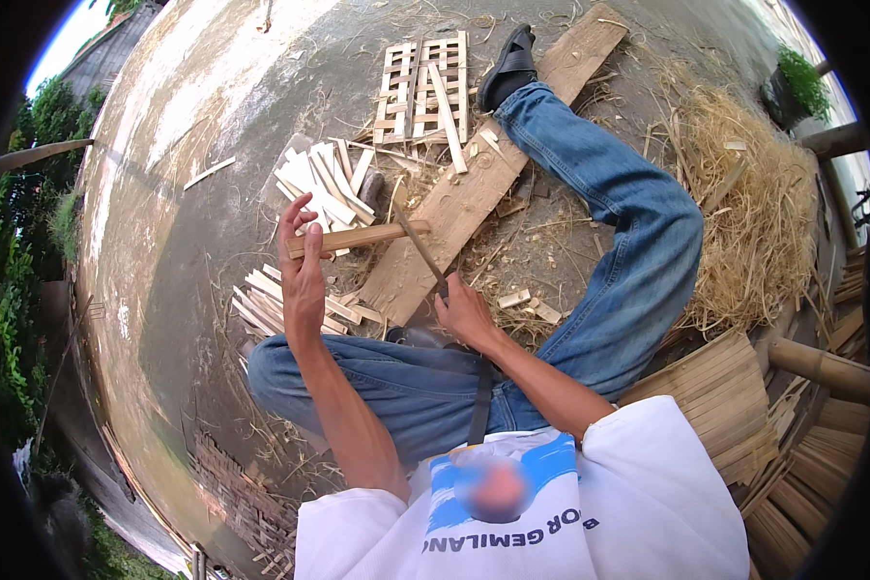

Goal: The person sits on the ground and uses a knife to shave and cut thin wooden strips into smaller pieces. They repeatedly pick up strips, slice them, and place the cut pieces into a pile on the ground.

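Observation:
My left hand (303,280) holds one end of a flat light-brown bamboo strip (362,238), the thumb against it and some fingers raised. Toward the right, the strip's far end lies over a long wooden plank (474,208). My right hand (466,314) is closed round the handle of a knife (420,249). Its narrow dark blade points up and left and crosses the strip near that far end; whether the edge touches the wood I cannot tell. Just beyond the left hand lies a pile of pale split strips (324,184). Another bundle of strips (275,300) is beside my left knee.
A woven slat lattice (421,87) lies at the far side, with a loose slat across it. My outstretched right leg (638,251) borders the plank. Heaped shavings (735,213) and a bamboo panel (715,406) are at the right. Small offcuts (530,304) lie near my right hand.

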Demonstrator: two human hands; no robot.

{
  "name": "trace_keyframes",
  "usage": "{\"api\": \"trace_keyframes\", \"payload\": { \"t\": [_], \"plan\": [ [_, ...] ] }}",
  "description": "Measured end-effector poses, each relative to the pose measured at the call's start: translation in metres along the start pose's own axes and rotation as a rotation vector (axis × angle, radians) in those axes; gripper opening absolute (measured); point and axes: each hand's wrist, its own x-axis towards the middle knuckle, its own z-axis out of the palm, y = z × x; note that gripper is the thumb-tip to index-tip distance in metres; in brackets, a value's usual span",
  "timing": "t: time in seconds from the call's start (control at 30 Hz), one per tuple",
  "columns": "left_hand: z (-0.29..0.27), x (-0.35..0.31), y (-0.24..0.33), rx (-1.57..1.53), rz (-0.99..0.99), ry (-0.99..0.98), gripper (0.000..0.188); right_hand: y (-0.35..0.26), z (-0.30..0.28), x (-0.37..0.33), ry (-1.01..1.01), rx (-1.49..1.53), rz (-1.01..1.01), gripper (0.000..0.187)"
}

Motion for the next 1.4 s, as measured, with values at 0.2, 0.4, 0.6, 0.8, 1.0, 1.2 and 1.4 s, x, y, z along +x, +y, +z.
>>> {"api": "trace_keyframes", "payload": {
  "t": [0.2,0.4,0.6,0.8,1.0,1.2,1.4],
  "plan": [
    [0.001,0.000,-0.010,-0.220,0.001,-0.016,0.036,0.014,-0.020,-0.008,-0.040,-0.026,0.049,0.038],
    [-0.004,0.007,-0.027,-0.345,-0.077,0.039,0.032,0.012,-0.029,-0.005,-0.130,0.247,0.274,0.047],
    [0.007,0.002,-0.032,-0.423,-0.025,0.108,0.024,0.024,-0.022,-0.002,-0.077,0.233,0.218,0.051],
    [0.020,-0.007,-0.041,-0.167,0.068,0.151,0.026,-0.059,-0.042,-0.029,-0.169,0.303,-0.004,0.052],
    [0.026,-0.006,-0.029,-0.130,0.068,0.156,0.028,-0.008,-0.009,-0.007,0.012,0.253,-0.109,0.051],
    [0.027,-0.005,-0.035,-0.140,0.032,0.172,0.029,-0.035,-0.020,-0.030,0.007,0.174,-0.199,0.049],
    [0.017,-0.007,-0.018,-0.123,-0.003,0.100,0.036,0.026,-0.016,0.002,-0.128,0.221,0.272,0.055]
  ]
}}
